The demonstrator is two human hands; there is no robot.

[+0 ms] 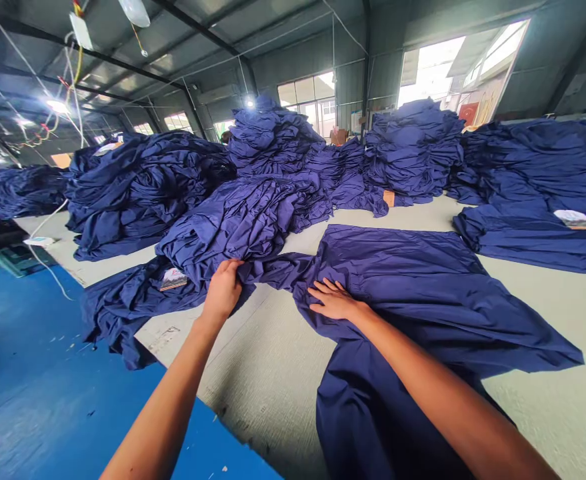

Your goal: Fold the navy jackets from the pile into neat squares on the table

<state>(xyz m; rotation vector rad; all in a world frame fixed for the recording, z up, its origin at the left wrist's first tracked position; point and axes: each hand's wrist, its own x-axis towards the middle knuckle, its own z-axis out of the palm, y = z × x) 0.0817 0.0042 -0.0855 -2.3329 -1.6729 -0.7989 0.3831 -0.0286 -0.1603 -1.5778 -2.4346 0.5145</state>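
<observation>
Navy cloth [373, 427] lies over the grey tabletop [267, 393] beside a blue floor [37, 373]; your left hand [223, 290] grips a bunched fold, your right hand [333, 300] rests open, flat on the cloth.

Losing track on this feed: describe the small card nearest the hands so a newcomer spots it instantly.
On the long pale table, navy cloth lies in heaps. Left of the left hand, a small printed card rests on a navy fabric pile. Every other card lies much farther from the hands.
</observation>
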